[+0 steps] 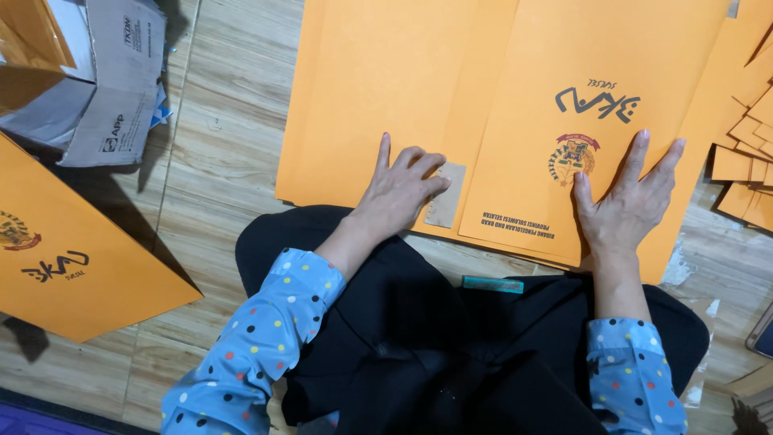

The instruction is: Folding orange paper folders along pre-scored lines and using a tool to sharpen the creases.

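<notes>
While both palms press flat, I keep my left hand (398, 189) and right hand (628, 201), fingers spread, pinning the orange envelope (580, 72) to the floor (225, 121), probably flattening its fold.

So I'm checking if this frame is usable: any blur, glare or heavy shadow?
Head view: sharp across both hands, left hand and right hand, and the orange folder; even light, no glare; dark shadow beside the cardboard box; edges bend slightly.
</notes>
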